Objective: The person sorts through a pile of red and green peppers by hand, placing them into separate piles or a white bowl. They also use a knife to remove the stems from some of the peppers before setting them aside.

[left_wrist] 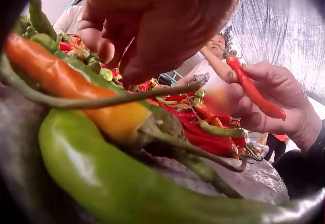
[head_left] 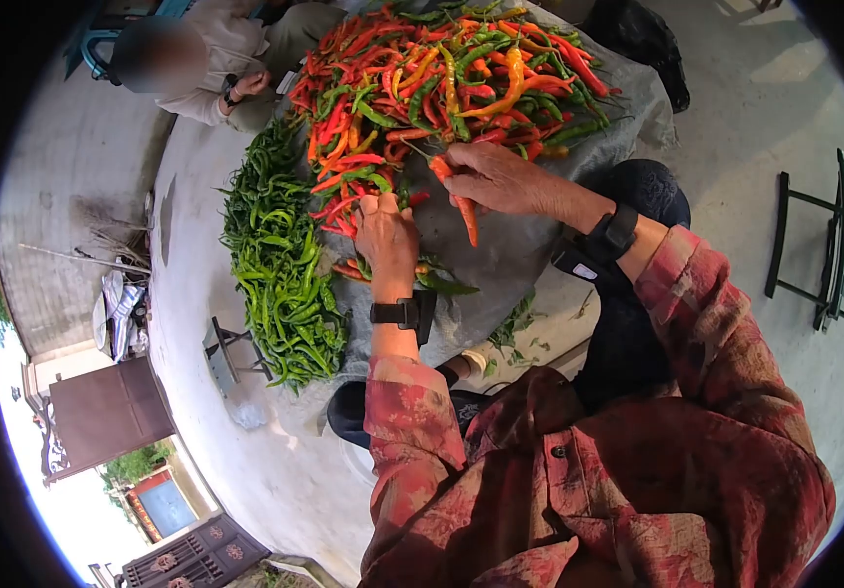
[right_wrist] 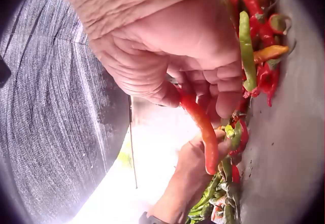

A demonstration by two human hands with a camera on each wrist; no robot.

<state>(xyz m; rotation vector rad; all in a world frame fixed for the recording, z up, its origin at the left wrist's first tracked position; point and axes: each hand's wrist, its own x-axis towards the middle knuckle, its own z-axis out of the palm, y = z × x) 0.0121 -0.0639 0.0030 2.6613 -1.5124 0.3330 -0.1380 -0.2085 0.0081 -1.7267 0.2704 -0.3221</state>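
My right hand [head_left: 505,179] pinches a red-orange chili pepper [head_left: 467,218] near its stem end, and the pepper's tip points down. In the right wrist view this pepper [right_wrist: 204,132] hangs from between thumb and fingers. My left hand [head_left: 385,240] reaches to the near edge of the mixed chili pile [head_left: 343,127], its fingers bent down among red and green peppers. I cannot tell whether the left fingers grip one. Close below that hand, the left wrist view shows an orange pepper [left_wrist: 76,87] and a large green pepper [left_wrist: 101,168].
A heap of green chilies [head_left: 285,294] lies left of the mixed pile on a grey sheet [head_left: 510,265]. Another person [head_left: 236,59] sits across at the upper left. A folding chair [head_left: 838,250] stands at the right, a small stool [head_left: 231,353] at the left.
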